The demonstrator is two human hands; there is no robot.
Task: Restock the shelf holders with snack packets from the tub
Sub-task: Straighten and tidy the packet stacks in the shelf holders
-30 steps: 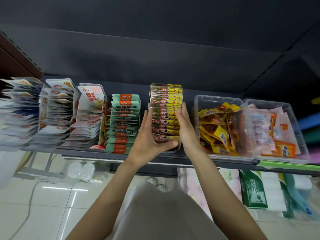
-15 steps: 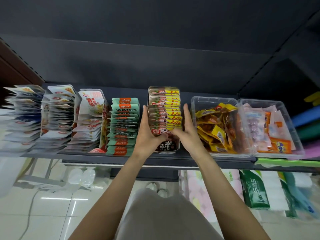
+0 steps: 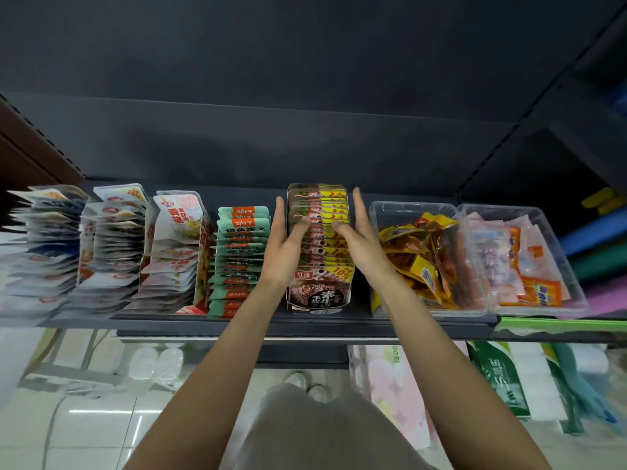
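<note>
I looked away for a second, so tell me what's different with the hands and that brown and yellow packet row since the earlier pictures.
Both hands slid back along the brown and yellow packet row. The left hand and right hand now flank it farther in, fingers straight, thumbs over the tops, and the front packet shows. The green packets and clear tubs stayed put.

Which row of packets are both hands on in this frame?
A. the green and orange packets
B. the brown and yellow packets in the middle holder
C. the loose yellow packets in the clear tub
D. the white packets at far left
B: the left hand and right hand flank the brown and yellow packets, thumbs on top, between the green packets and the clear tub.
</note>
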